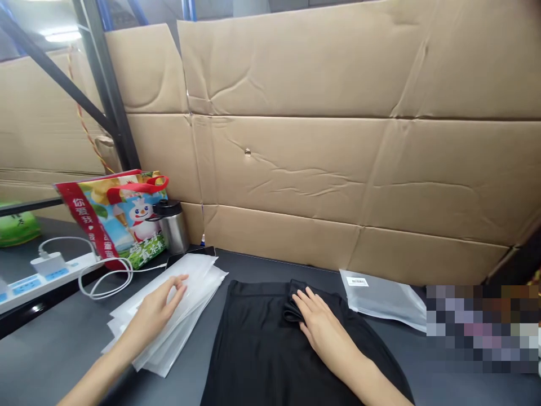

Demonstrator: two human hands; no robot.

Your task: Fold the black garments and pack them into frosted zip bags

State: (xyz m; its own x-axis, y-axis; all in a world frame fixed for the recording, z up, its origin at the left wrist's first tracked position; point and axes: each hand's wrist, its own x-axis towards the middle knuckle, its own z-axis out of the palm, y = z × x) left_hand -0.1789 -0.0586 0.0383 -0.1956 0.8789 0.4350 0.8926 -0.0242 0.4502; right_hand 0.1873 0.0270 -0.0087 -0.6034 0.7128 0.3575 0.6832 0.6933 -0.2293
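My left hand (158, 304) rests on a stack of translucent plastic bags (177, 316), its curved fingertips on the top bag. A black garment (270, 349) lies spread flat on the dark grey table (63, 366), with a folded part (295, 301) at its far edge. My right hand (323, 324) lies flat on the cloth beside that fold, fingers apart. To the right of it sits a frosted plastic bag with a barcode label (380, 299), not touching my hand.
Flattened cardboard sheets (296, 163) line the table's back. At back left stand a colourful tote bag (114, 217) and a steel flask (173, 225). A power strip (51, 276) with a white charger and cable lies left. A phone (190, 256) sits behind the stack. The right foreground is pixelated.
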